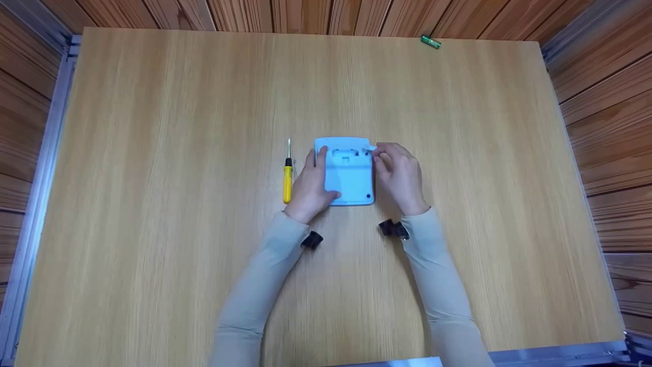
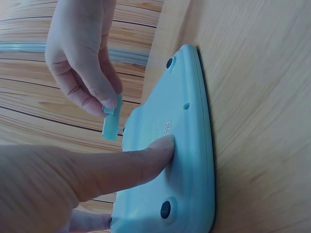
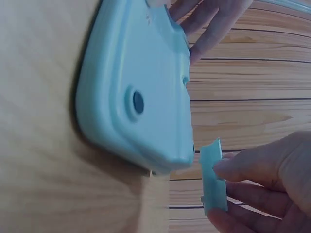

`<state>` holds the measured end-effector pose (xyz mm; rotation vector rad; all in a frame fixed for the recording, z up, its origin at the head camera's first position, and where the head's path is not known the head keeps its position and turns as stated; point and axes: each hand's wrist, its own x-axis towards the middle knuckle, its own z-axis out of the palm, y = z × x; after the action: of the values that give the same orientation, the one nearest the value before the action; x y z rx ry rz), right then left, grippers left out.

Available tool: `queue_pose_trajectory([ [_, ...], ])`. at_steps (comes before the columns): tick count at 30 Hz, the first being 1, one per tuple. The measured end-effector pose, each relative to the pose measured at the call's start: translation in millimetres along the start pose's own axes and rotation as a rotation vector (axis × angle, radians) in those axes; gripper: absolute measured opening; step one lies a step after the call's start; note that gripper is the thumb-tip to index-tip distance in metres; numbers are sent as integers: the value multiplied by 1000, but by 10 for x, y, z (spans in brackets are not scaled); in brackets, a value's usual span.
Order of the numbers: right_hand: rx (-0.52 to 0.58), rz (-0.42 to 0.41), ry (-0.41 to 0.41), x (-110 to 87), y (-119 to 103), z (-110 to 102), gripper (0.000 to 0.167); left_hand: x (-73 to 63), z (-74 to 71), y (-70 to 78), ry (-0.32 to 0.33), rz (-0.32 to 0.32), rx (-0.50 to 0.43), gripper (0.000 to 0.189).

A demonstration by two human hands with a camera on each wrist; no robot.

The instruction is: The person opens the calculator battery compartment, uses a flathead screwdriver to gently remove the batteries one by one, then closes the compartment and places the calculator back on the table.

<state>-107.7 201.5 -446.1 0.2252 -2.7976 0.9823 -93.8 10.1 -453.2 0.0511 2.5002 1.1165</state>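
Observation:
A light-blue device, shaped like a desk calculator, lies back side up on the table, its battery compartment uncovered. My left hand rests on its left side, fingers straight along the edge and thumb on the back, as the left wrist view shows. Beside the device's upper right corner, my right hand pinches a small light-blue battery cover between thumb and fingers. The right wrist view shows this cover apart from the device. Dark round feet dot the device's back.
A screwdriver with a yellow and black handle lies left of the device, tip pointing away. One green battery sits at the table's far edge, right of centre. Metal rails and wood-panelled walls border the table.

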Motion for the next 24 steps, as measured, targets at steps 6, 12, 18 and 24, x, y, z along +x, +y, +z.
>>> queue_pose_trajectory([
  [6, 1, 13, -38, 15, -65, 42, 13, 6, -3, 10, -9, -14, 0, 99],
  [12, 27, 7, -68, 28, -113, 81, 13, 10, -4, 9, -14, -28, 16, 100],
  [18, 35, -11, -89, 51, -161, 126, 14, 21, -1, 10, -22, -36, 33, 100],
  [24, 43, -41, -110, 66, -188, 191, 13, 32, -3, 7, -26, -36, 47, 101],
])
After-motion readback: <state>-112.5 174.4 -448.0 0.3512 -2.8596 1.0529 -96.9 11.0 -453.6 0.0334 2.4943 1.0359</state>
